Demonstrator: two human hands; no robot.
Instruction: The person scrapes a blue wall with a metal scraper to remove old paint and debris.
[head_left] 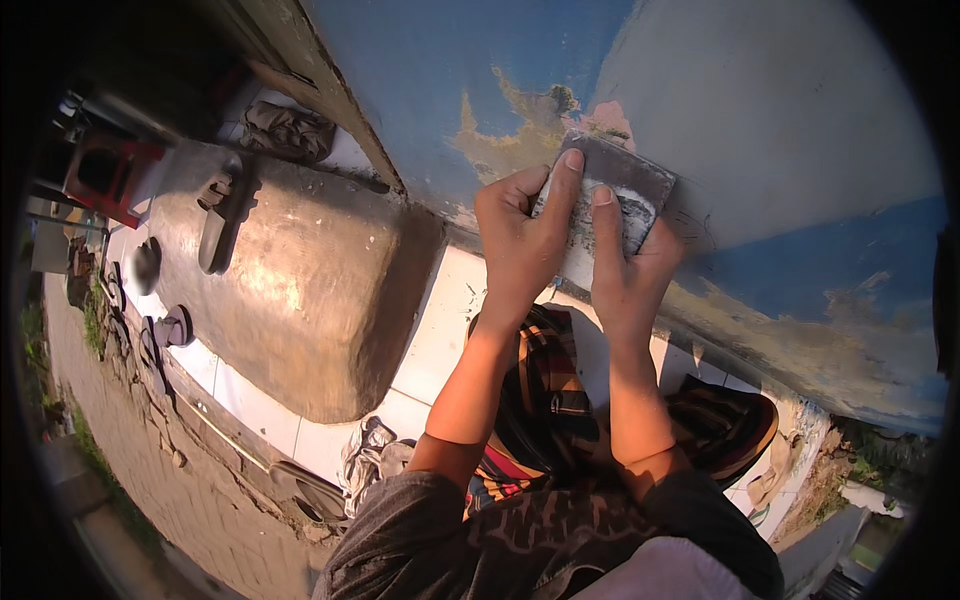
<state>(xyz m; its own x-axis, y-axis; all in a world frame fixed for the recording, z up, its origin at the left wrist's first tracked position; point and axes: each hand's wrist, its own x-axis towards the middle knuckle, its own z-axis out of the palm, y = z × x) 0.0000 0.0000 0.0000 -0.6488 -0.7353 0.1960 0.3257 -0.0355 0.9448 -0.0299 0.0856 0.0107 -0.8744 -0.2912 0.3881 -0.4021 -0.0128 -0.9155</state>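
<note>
Both of my hands grip a flat rectangular scraper plate, dark grey along its far edge and smeared whitish over its face. My left hand has its thumb pressed on the face, with the fingers curled behind the plate. On the other side, my right hand holds it the same way, thumb on top. The plate lies close against a painted wall; its underside is hidden. Beside its far edge, the blue paint is broken by a yellowish peeled patch and a small pink spot.
Left of me a smooth rounded concrete block stands on white tiles. A flat-bladed tool lies on it. Crumpled cloths, a red stool and sandals are around it. Patterned fabric covers my legs.
</note>
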